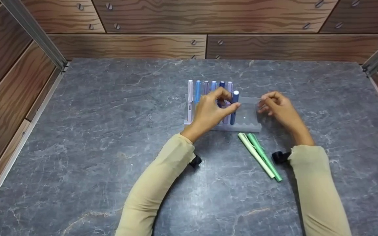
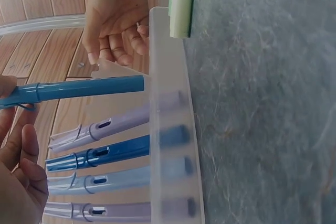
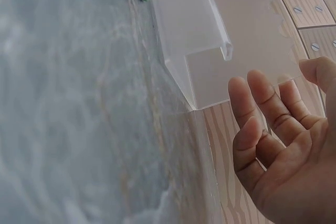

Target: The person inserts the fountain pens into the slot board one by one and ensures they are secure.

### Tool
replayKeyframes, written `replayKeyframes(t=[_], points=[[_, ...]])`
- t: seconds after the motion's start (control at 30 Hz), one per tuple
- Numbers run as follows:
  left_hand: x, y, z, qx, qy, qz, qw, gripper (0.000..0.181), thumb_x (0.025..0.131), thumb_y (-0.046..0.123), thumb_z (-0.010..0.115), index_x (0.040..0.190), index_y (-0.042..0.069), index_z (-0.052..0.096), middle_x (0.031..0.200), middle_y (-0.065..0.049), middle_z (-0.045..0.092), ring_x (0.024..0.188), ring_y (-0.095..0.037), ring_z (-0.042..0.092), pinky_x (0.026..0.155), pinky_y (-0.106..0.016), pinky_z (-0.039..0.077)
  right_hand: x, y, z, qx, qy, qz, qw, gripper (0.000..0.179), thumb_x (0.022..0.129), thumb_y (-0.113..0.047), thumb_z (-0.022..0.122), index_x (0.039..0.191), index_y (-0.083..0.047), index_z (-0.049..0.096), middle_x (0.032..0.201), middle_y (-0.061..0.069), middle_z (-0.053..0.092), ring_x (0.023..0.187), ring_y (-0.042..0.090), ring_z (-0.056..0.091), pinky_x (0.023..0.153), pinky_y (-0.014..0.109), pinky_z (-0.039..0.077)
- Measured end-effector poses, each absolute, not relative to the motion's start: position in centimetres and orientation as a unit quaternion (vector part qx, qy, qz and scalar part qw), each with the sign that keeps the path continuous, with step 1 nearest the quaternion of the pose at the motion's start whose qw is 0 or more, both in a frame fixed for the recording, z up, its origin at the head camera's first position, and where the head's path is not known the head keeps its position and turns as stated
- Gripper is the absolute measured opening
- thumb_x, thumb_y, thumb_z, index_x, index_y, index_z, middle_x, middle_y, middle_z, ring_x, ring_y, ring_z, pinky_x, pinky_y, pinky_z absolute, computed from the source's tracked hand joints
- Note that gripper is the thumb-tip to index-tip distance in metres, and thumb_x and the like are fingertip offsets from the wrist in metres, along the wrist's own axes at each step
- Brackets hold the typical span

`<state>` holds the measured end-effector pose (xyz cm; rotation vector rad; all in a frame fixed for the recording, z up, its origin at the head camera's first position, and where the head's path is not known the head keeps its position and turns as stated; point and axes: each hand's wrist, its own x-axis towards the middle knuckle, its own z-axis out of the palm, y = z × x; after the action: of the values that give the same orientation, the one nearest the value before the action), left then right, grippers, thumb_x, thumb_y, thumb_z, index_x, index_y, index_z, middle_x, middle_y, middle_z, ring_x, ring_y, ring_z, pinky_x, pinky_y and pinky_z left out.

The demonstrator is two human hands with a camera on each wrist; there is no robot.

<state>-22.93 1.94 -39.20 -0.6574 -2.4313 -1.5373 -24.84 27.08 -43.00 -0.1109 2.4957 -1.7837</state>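
My left hand [image 1: 208,113] pinches a dark blue pen [image 1: 234,113] near its cap end, between thumb and fingers. In the left wrist view the lower end of that blue pen [image 2: 89,88] comes close to the front ledge of a clear pen stand [image 2: 163,56]. A row of capped pens in lilac, light blue and dark blue leans in the stand's left part, partly covered by the left hand. At the stand's right edge is my right hand [image 1: 282,109], its fingers loosely bent with nothing in them, also seen in the right wrist view.
A pale green pen [image 1: 256,155] and a brighter green pen [image 1: 269,162] lie side by side on the grey marbled table [image 1: 94,147], in front of the stand. Wood-patterned panels [image 1: 156,18] stand behind and at the sides.
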Motion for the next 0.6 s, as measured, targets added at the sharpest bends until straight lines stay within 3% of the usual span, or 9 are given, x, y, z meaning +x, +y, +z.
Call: replayKeyframes(t=[0.2,0.6], points=[[-22.92,2.19,-39.28,-0.220,-0.828,-0.506,0.095,0.023,0.082,0.026,0.077,0.090,0.009,0.064,0.087,-0.005,0.072,0.075,-0.019,0.064,0.064,-0.013,0.043,-24.81,27.22,-42.98,-0.039,0.820,-0.570,0.038,0.012,0.102,-0.024,0.047,0.103,-0.013,0.051,0.081,-0.019,0.065,0.071,0.000,0.066,0.060,0.018,0.046],[-23.04,2.45,-39.29,-0.214,-0.844,-0.482,0.100,0.023,0.082,0.029,0.076,0.091,0.011,0.065,0.088,-0.003,0.072,0.073,-0.010,0.062,0.064,-0.014,0.044,-24.70,27.24,-42.87,-0.039,0.822,-0.568,0.035,0.010,0.102,-0.023,0.047,0.103,-0.014,0.051,0.081,-0.019,0.065,0.071,0.000,0.065,0.061,0.018,0.047]])
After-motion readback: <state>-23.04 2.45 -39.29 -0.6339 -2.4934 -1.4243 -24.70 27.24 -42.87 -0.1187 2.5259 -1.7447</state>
